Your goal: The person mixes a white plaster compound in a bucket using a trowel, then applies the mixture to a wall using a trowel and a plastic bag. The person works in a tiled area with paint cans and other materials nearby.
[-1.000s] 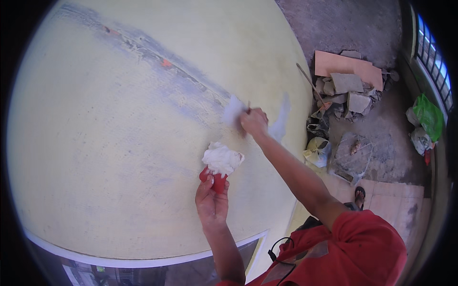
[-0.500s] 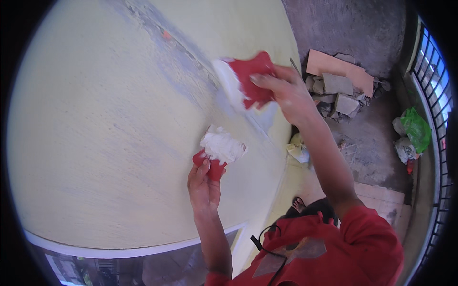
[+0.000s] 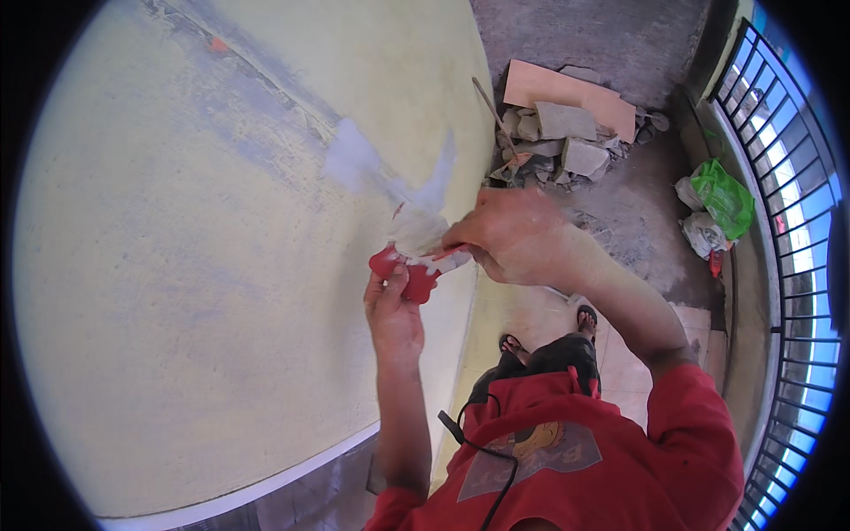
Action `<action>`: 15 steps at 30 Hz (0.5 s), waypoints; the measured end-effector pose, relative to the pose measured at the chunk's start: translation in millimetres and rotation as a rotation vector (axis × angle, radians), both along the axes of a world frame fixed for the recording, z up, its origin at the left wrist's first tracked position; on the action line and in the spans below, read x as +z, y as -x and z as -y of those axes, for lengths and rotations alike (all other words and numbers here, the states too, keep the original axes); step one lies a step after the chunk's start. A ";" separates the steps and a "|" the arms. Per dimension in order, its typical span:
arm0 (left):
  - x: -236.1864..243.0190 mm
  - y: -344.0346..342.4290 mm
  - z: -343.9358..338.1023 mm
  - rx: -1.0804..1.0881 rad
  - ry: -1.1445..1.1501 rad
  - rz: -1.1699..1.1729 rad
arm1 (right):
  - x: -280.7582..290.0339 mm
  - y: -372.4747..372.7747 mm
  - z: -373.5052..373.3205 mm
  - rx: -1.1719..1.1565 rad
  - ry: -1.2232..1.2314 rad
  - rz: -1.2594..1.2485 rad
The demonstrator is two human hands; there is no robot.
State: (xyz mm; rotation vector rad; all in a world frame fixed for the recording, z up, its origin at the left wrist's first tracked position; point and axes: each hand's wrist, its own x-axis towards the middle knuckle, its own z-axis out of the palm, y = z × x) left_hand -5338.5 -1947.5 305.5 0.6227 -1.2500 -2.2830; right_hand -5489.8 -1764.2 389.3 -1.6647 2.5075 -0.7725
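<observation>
My left hand (image 3: 395,323) pinches a red plastic putty spreader (image 3: 421,283), with white putty (image 3: 416,234) along its far side. Close beside it, my right hand (image 3: 522,237) grips a second red putty spreader (image 3: 452,251). That one is seen nearly edge-on, against the putty and the first spreader; the fingers partly hide it. Both hands are in front of a pale yellow wall (image 3: 204,354). A rough crack (image 3: 288,93) runs slantwise down it, with a smooth, pale putty patch (image 3: 354,157) at its lower end.
Beyond my right arm lies a heap of broken concrete (image 3: 567,133) with an orange-tan board (image 3: 540,88) behind it. A green plastic bag (image 3: 722,196) and whitish bags sit by the low ledge under a black railing (image 3: 779,115). Below are my sandalled feet.
My right hand has come off the wall, down and toward my left hand, bringing its spreader against the loaded one. A fresh pale patch shows on the crack. The view has shifted.
</observation>
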 end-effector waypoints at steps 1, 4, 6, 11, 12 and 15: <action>-10.1 2.8 -0.5 0.026 -0.013 -0.011 | -1.2 -4.0 3.8 -0.018 -0.064 -0.026; -55.2 8.3 -22.6 0.020 -0.098 0.009 | -34.5 -12.5 -12.4 -0.035 -0.134 0.048; -74.9 11.5 -39.1 0.009 -0.147 0.040 | -57.9 -18.5 -25.7 -0.100 -0.116 0.119; -105.9 10.7 -52.3 0.028 -0.205 0.113 | -107.5 -19.1 -53.2 -0.229 -0.033 0.485; -113.1 8.7 -48.2 0.030 -0.197 0.096 | -111.8 -13.7 -56.1 -0.262 0.018 0.705; -118.7 15.4 -31.4 0.006 -0.191 0.033 | -138.7 -0.9 -69.8 -0.393 0.284 1.301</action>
